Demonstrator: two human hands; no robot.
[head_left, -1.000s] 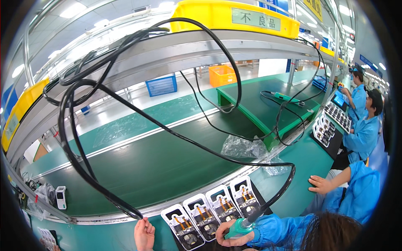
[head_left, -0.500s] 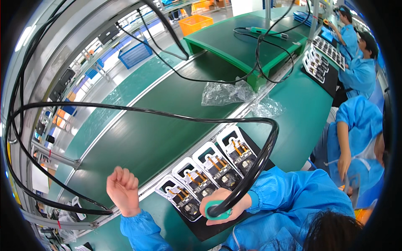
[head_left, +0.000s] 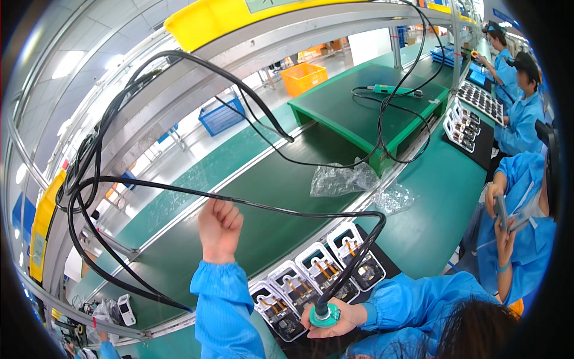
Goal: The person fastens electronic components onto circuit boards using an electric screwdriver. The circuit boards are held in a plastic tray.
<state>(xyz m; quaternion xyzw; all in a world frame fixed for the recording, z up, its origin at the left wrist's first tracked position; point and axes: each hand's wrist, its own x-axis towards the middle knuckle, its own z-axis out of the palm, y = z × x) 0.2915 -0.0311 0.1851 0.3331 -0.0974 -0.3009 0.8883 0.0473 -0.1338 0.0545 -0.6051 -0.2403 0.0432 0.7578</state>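
Smooth, glossy, plastic-looking cable (head_left: pixel 348 274)

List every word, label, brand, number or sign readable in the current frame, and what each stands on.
None reads clearly.
Pale label on the upper yellow bin: cut off by the picture's edge.
Label on the left yellow bin: too small and slanted.
Blue sign, upper right: too small.
Green tool in the right hand and white-framed units: no lettering discernible.

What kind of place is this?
Probably a factory: there's a long green belt like a conveyor, white-framed devices with bare circuitry in a row, and co-workers in blue smocks.
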